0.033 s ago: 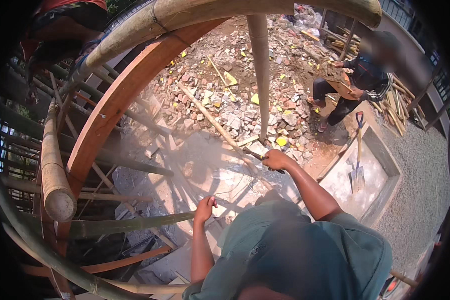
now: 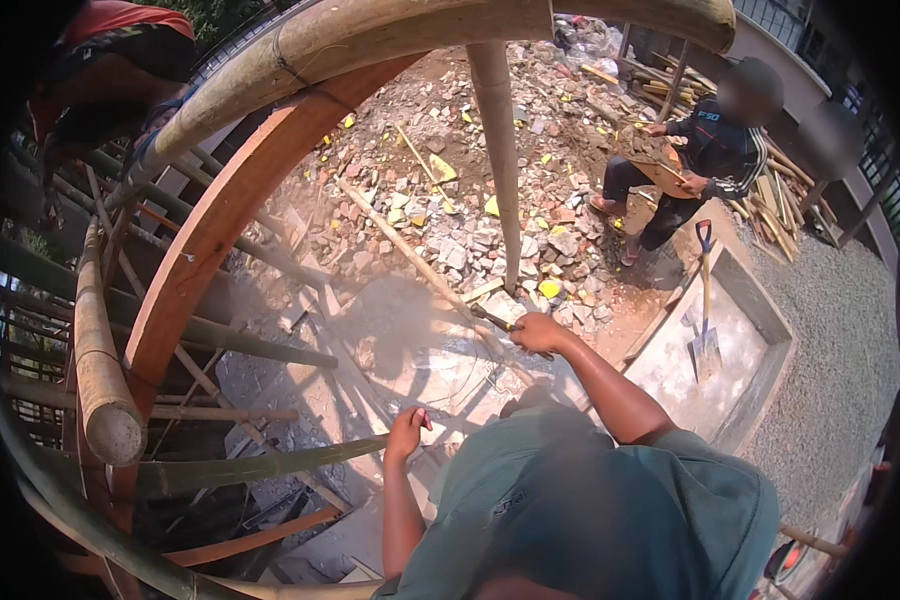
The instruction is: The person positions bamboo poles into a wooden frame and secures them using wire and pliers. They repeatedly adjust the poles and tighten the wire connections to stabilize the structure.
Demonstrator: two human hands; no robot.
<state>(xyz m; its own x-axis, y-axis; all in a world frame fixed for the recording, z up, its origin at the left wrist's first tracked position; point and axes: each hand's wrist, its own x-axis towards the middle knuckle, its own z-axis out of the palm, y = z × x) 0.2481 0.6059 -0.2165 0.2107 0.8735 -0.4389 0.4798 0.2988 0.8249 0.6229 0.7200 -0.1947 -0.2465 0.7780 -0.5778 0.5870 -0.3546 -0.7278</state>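
Observation:
My right hand (image 2: 537,334) is closed around a dark hand tool (image 2: 492,319) with a slim head and a yellow mark. The tool points away to the upper left, and its exact kind is unclear. My left hand (image 2: 406,433) hangs lower, fingers curled in; whatever is in them, if anything, is too small to name. Just left of that hand lies the end of a green bamboo pole (image 2: 270,465). Beyond the tool, an upright bamboo post (image 2: 500,170) rises to a thick bamboo beam (image 2: 400,40), with a reddish-brown board (image 2: 210,230) below it.
Broken brick rubble (image 2: 410,205) spreads beyond me. A co-worker (image 2: 715,140) at upper right holds a flat board (image 2: 655,172). A shovel (image 2: 706,350) rests in a shallow walled trough (image 2: 770,370), beside gravel (image 2: 840,320). Another person (image 2: 120,60) is among the poles at upper left.
The view has shifted slightly, so the surroundings sit a little further left. Both hands keep their closed shapes, and the tool stays in my right hand.

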